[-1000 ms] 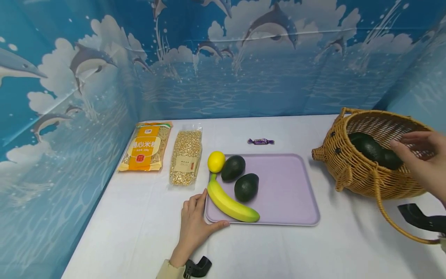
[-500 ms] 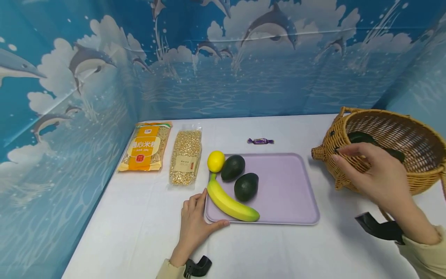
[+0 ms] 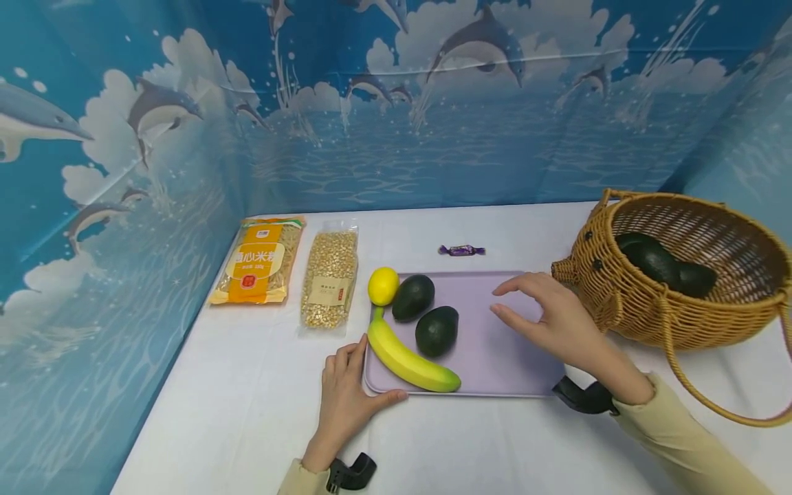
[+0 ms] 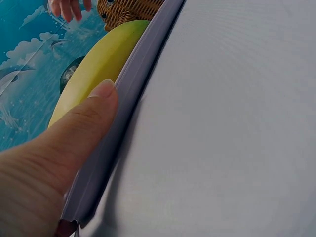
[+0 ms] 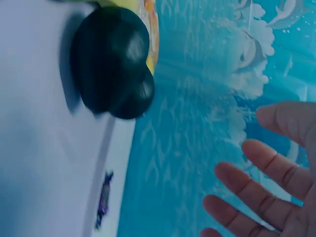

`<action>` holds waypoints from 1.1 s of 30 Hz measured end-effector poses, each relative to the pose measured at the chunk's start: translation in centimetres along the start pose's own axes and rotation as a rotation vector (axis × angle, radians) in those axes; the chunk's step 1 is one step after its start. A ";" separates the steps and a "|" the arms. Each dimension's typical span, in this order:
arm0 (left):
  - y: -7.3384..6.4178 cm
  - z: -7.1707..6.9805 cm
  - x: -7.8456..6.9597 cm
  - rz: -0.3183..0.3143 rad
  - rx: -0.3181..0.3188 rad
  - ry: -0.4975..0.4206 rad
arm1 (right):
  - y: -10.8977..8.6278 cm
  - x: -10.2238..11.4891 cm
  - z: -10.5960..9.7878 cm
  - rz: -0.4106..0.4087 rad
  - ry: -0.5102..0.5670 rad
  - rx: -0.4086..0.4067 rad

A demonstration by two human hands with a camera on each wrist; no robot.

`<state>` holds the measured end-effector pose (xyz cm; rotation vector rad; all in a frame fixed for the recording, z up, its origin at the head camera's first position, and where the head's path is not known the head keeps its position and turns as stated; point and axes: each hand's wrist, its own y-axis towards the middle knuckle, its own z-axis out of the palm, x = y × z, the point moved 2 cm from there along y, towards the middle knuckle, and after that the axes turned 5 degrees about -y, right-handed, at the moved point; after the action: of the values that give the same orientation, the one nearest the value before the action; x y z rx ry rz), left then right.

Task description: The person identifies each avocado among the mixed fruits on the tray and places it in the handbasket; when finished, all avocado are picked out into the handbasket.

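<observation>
A lilac tray (image 3: 507,364) bears a banana (image 3: 405,361) and two dark green avocados (image 3: 413,298) (image 3: 437,331), with a yellow lemon (image 3: 383,286) at its back left corner. My left hand (image 3: 346,402) spans the tray's front left corner. Its straight thumb lies along the front rim beside the banana, as the left wrist view shows. Over the right part of the tray is my right hand (image 3: 553,320), holding nothing, its thumb and fingers spread apart. The right wrist view shows its loose fingers (image 5: 269,192) off to the side of the avocados.
A wicker basket (image 3: 625,302) with a rope handle stands at the right, dark green avocados (image 3: 656,265) inside. Behind the tray lies a purple wrapped candy (image 3: 461,251). Two food packs, one orange (image 3: 256,261) and one of clear plastic (image 3: 331,278), lie left. A dolphin-print curtain (image 3: 396,151) borders the table.
My right hand has moved left, from above the basket to over the tray's right part, uncovering the avocados in the basket. The left hand has stayed at the tray corner.
</observation>
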<state>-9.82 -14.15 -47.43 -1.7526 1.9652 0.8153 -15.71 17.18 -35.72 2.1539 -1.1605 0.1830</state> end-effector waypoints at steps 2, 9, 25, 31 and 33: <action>0.0 0.0 0.0 0.002 0.000 0.003 | 0.2 0.2 0.9 -0.020 0.037 0.032; 0.0 0.0 0.0 -0.003 0.001 0.010 | 1.2 0.8 4.0 -0.122 0.183 0.193; -0.1 -0.1 -0.1 0.002 0.007 0.019 | 1.6 0.5 8.8 -0.155 0.245 0.488; -0.1 0.0 0.0 0.017 -0.008 0.020 | 1.3 0.2 9.5 -0.103 0.213 0.500; -0.1 0.1 0.0 0.032 -0.019 0.021 | 1.2 0.2 9.7 -0.057 0.209 0.499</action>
<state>-9.75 -14.10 -47.52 -1.7512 2.0107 0.8323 -18.30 10.63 -42.44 2.5143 -1.0052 0.7199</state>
